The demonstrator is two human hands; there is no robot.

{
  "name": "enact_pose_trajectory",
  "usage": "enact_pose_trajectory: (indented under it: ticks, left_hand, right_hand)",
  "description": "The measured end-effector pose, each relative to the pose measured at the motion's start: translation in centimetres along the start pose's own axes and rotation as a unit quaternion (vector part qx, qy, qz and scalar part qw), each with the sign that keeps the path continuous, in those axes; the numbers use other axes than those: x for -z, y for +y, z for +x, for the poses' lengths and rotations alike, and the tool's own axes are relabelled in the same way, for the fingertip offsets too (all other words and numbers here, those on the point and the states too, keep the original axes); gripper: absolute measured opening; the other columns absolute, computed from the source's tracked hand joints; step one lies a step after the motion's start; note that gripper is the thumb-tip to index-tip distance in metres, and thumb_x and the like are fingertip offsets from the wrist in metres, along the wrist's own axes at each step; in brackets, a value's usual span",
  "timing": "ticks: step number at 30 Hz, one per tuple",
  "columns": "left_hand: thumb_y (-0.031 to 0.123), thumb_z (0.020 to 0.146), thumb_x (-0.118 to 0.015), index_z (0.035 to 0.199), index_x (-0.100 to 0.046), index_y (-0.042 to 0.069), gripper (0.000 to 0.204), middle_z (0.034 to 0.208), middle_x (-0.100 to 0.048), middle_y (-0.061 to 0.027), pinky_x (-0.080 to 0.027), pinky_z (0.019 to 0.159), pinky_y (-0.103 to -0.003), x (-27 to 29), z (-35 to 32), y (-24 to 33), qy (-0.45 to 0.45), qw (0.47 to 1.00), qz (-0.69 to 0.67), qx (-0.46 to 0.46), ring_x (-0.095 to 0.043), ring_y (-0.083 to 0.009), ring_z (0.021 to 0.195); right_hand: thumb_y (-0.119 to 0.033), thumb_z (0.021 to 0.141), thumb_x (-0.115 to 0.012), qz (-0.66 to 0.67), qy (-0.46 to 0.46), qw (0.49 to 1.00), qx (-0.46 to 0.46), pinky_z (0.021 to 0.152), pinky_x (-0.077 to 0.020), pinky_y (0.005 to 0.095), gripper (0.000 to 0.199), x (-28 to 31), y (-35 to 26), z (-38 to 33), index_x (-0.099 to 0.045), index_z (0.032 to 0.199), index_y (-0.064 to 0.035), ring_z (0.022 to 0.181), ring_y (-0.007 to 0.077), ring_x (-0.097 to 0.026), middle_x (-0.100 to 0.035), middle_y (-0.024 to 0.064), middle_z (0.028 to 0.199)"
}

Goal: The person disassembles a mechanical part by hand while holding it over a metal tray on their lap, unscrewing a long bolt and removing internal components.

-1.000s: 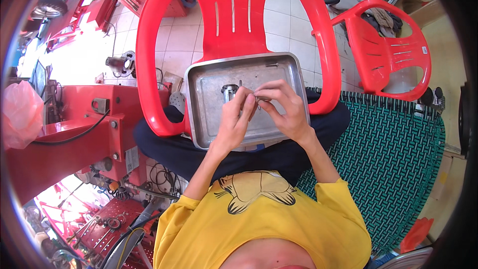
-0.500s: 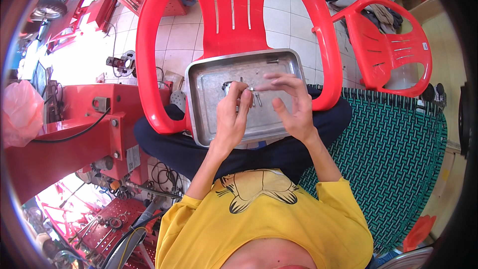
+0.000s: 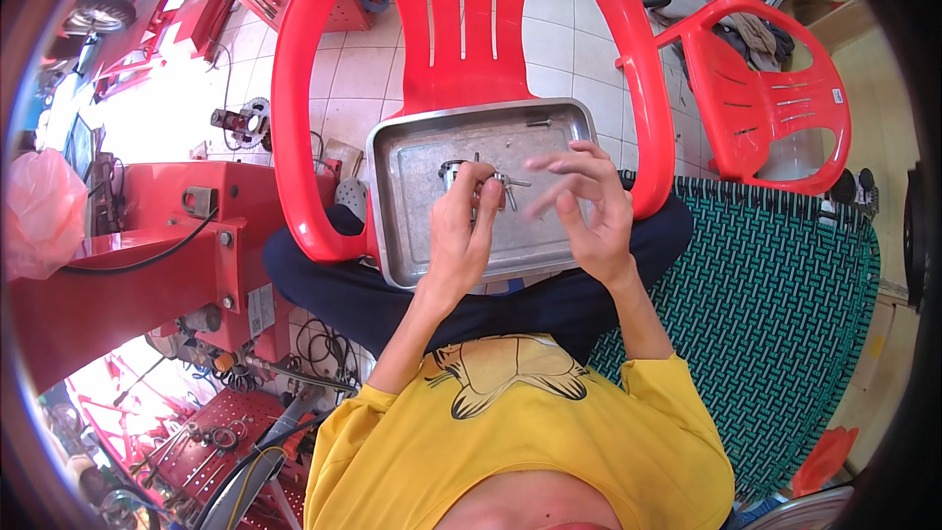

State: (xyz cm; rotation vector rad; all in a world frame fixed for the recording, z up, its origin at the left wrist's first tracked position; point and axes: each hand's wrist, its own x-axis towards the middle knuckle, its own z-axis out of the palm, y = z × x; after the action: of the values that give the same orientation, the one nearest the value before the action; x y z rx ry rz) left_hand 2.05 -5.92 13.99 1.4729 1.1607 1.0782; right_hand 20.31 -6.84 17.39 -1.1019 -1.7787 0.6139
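- A small metal part [image 3: 478, 180] with thin pins sticking out of it is gripped in the left hand [image 3: 463, 236]; the fingers [image 3: 488, 198] are curled closed around it, thumb on top.
- The part is held just above the middle of a shallow metal tray [image 3: 412, 236], slightly left of the tray's centre. Whether the part touches the tray floor cannot be told.
- The right hand [image 3: 589, 211] is held open just right of the part, fingers [image 3: 564, 165] spread and loosely bent; nothing is seen held in it. Its fingertips are near the pins, but contact cannot be confirmed.
- A small dark item [image 3: 538, 123] is seen lying near the tray's far edge; its kind is too small to tell.
- The tray is rested on the seat of a red plastic chair [image 3: 461, 20], with its near edge over the person's lap in dark trousers [image 3: 324, 285].
- A yellow shirt [image 3: 549, 432] with a printed figure is worn.
- A green woven mat [image 3: 785, 304] is seen to the right, touching the person's leg.
- A second red chair [image 3: 765, 98] is stood beyond the mat, with cloth piled behind it.
- A red metal machine frame [image 3: 128, 255] is noted at the left, with a black cable run across it.
- A toothed gear [image 3: 257, 123] is seen on the tiled floor [image 3: 363, 69] beyond the frame.
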Motion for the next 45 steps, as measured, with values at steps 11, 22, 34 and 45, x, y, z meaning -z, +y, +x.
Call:
enact_pose_trajectory:
  ticks: [11, 22, 34, 45]
  left_hand:
    - [0.018, 0.105, -0.048, 0.109, -0.052, 0.002, 0.017, 0.075, -0.060, -0.0118, -0.045, 0.060, -0.033, -0.4, -0.1, 0.2, 0.017, 0.999, -0.036, -0.005, -0.055, -0.0189, 0.062]
    - [0.021, 0.107, -0.044, 0.110, -0.049, 0.002, 0.020, 0.073, -0.059, -0.0090, -0.043, 0.058, -0.030, -0.5, -0.2, 0.2, 0.020, 0.997, -0.073, 0.000, -0.050, -0.0140, 0.062]
    - [0.019, 0.107, -0.043, 0.112, -0.049, 0.001, 0.019, 0.073, -0.053, -0.0053, -0.040, 0.055, -0.029, -0.7, -0.8, 0.2, -0.014, 0.998, -0.067, -0.009, -0.046, -0.0110, 0.062]
    - [0.018, 0.108, -0.038, 0.112, -0.051, 0.003, 0.020, 0.070, -0.050, -0.0056, -0.039, 0.055, -0.029, -0.7, -1.0, 0.5, -0.003, 0.994, -0.110, 0.011, -0.044, -0.0114, 0.060]
  right_hand:
    - [-0.017, 0.098, -0.060, 0.043, 0.019, 0.999, -0.018, 0.113, -0.0297, 0.0441, 0.024, -0.3, -0.5, 0.2, -0.059, 0.119, -0.0046, 0.099, 0.0194, -0.072, -0.072, 0.0099, 0.119]
    - [-0.018, 0.098, -0.060, 0.079, -0.045, 0.995, -0.041, 0.109, -0.0355, 0.0431, 0.019, 0.6, 0.2, -0.6, -0.063, 0.111, -0.0044, 0.110, 0.0247, -0.067, -0.071, 0.0129, 0.117]
    - [-0.017, 0.090, -0.070, -0.061, -0.008, 0.998, -0.007, 0.091, -0.0464, 0.0400, 0.015, -1.4, -0.2, 1.0, -0.066, 0.095, -0.0034, 0.102, 0.0280, -0.060, -0.060, 0.0125, 0.109]
    - [-0.027, 0.090, -0.070, 0.010, -0.014, 0.999, -0.037, 0.085, -0.0475, 0.0387, 0.025, -1.8, 0.3, 0.7, -0.063, 0.093, -0.0027, 0.097, 0.0296, -0.059, -0.055, 0.0135, 0.105]
